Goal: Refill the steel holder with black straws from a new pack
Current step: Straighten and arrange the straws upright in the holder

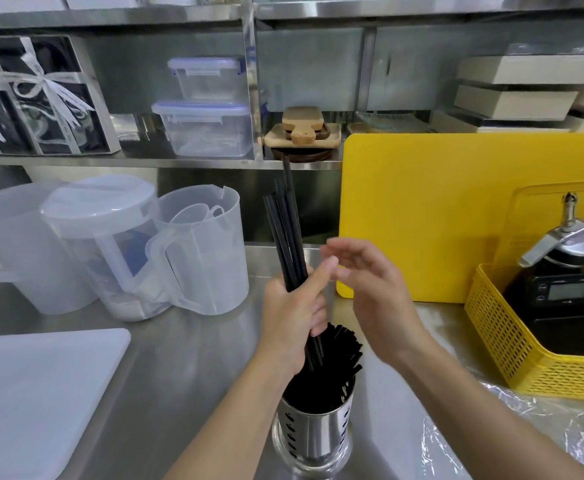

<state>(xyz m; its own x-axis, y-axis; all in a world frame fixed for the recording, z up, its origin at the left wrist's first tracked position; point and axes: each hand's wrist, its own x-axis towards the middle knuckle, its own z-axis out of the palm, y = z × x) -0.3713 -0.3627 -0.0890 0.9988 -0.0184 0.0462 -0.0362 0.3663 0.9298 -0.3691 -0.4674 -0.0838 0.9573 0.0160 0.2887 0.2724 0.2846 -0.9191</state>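
Note:
The perforated steel holder (313, 434) stands on the counter near the front edge, packed with black straws (342, 351) that lean to the right. My left hand (292, 315) is closed around a small bundle of black straws (285, 223) that rises well above the holder, its lower ends hidden among the others. To the right of that bundle my right hand (373, 289) hovers with fingers spread, holding nothing. Crinkled clear plastic wrap (512, 434), apparently the pack's wrapper, lies on the counter at lower right.
Clear plastic jugs (152, 251) stand at left. A white cutting board (37, 396) lies at front left. A yellow board (432, 216) leans at the back right, beside a yellow basket (491, 330) with a scale. Shelves above hold containers and boxes.

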